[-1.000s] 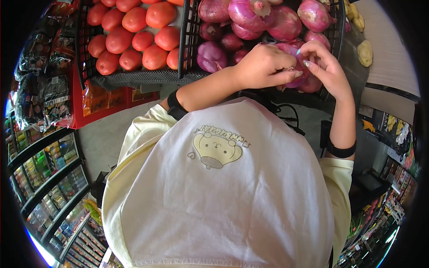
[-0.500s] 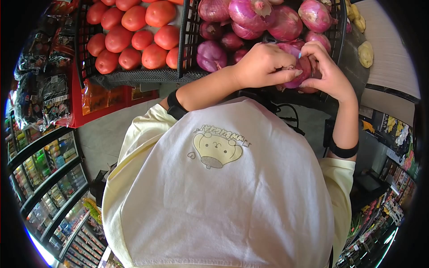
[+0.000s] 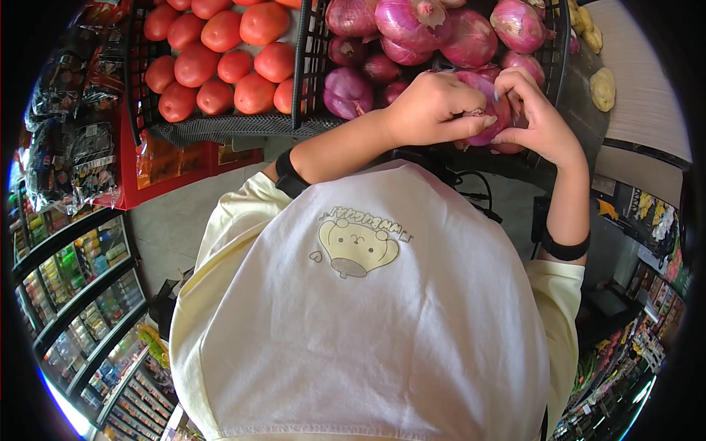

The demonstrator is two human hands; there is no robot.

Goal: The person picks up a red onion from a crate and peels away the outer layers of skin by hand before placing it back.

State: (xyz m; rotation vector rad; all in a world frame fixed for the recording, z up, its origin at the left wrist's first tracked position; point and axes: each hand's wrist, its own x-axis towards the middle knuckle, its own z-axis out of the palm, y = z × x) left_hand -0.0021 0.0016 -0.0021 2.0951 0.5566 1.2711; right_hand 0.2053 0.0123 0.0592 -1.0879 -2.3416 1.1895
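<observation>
Between my two hands, at the front of the onion crate, is a red onion (image 3: 502, 112). My left hand (image 3: 440, 109) is closed, its thumb and bent forefinger pinching at the near left side of the onion, by a bit of dry skin or its stem end. Around the right side of the same onion curve the fingers and thumb of my right hand (image 3: 543, 121), with a light blue nail showing. Other red onions (image 3: 471, 38) lie heaped behind and beside my hands. The onion's underside is hidden.
Left of the onions, a black crate (image 3: 300, 66) holds several tomatoes (image 3: 220, 31). Potatoes (image 3: 601, 90) lie at the far right. Black plastic packs (image 3: 55, 165) hang over a red display (image 3: 140, 173), and stocked shelves (image 3: 81, 272) stand lower left.
Almost nothing differs. Both hands stay on the onion, with only a very slight shift of the right forefinger.
</observation>
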